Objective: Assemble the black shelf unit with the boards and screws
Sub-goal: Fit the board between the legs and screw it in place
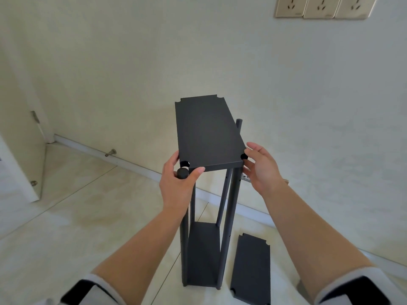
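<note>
A black shelf frame stands on the tiled floor, with several upright black poles [232, 208] rising from a bottom board [203, 254]. A black top board [208, 133] with notched corners lies tilted over the pole tops. My left hand [178, 186] grips its near left corner, thumb on the front edge, beside the round top of the near left pole [182, 173]. My right hand [262, 168] holds the near right corner with its fingers along the side edge. A far right pole top [239, 122] sticks up past the board. A spare black board [251, 269] lies flat on the floor to the right.
A cream wall stands close behind the frame, with a white skirting board [132, 164] and a metal door stop [110, 152] at floor level. An open white door [26, 150] is at the left. Wall sockets [321, 6] sit at the top right.
</note>
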